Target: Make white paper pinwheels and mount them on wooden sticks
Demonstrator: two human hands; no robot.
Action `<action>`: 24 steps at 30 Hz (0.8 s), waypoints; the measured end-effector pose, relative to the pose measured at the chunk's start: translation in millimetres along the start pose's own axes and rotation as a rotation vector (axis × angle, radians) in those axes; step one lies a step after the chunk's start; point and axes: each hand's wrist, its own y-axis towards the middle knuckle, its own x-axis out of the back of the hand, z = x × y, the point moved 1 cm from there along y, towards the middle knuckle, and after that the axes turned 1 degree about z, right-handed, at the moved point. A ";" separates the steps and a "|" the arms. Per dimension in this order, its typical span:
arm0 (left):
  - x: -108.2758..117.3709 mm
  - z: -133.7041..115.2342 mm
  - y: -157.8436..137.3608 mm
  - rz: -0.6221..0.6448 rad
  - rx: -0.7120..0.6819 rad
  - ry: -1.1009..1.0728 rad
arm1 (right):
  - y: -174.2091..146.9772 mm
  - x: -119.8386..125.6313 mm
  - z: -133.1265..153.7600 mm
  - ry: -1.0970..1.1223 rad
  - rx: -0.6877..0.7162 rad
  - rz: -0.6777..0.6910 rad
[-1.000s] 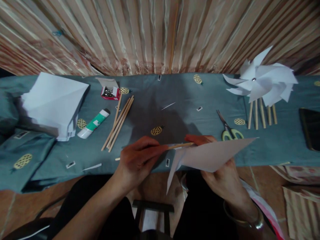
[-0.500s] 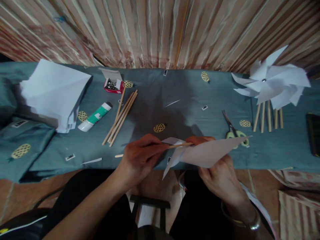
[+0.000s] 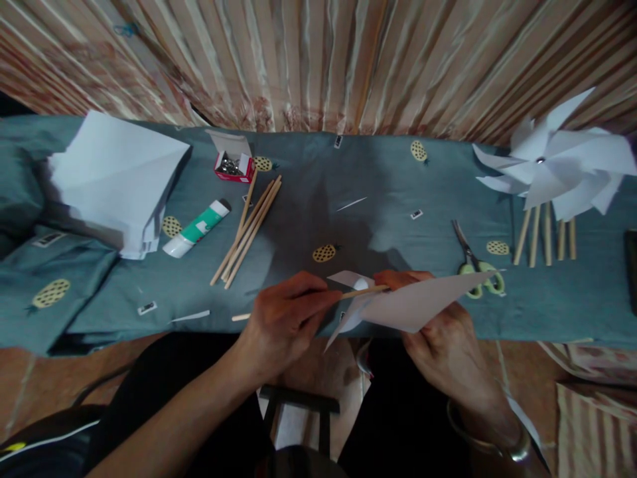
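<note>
My left hand (image 3: 291, 318) is closed around a thin wooden stick (image 3: 363, 291), whose far end reaches behind a white paper pinwheel (image 3: 418, 304). The stick's other end (image 3: 241, 317) pokes out to the left of the hand. My right hand (image 3: 440, 335) is closed on the pinwheel, with fingers showing above and below the paper. Where stick and paper meet is partly hidden by the right fingers. Both hands are over the near edge of the cloth-covered table (image 3: 388, 245).
Several wooden sticks (image 3: 251, 229), a glue tube (image 3: 196, 229), an open red box of metal pins (image 3: 233, 166) and stacked white paper (image 3: 124, 179) lie left. Scissors (image 3: 470, 259) and several finished pinwheels (image 3: 562, 166) lie right. Paper slivers (image 3: 352, 204) dot the cloth.
The view has shifted slightly, so the table things appear a little further right. Both hands keep their hold on the stick and the pinwheel, with hardly any movement.
</note>
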 end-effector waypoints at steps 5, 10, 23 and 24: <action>1.8 -0.7 -1.7 0.004 -0.012 0.045 | 1.8 1.1 2.4 0.006 0.008 0.018; 5.4 -3.4 -1.8 0.012 -0.020 0.037 | 4.1 3.9 4.9 0.012 0.013 0.026; 12.4 -7.6 -2.6 0.039 0.012 0.073 | 10.7 10.4 11.5 -0.017 0.012 0.044; 12.8 -7.5 -3.1 0.040 0.016 0.070 | 11.4 10.5 12.2 -0.010 0.008 0.050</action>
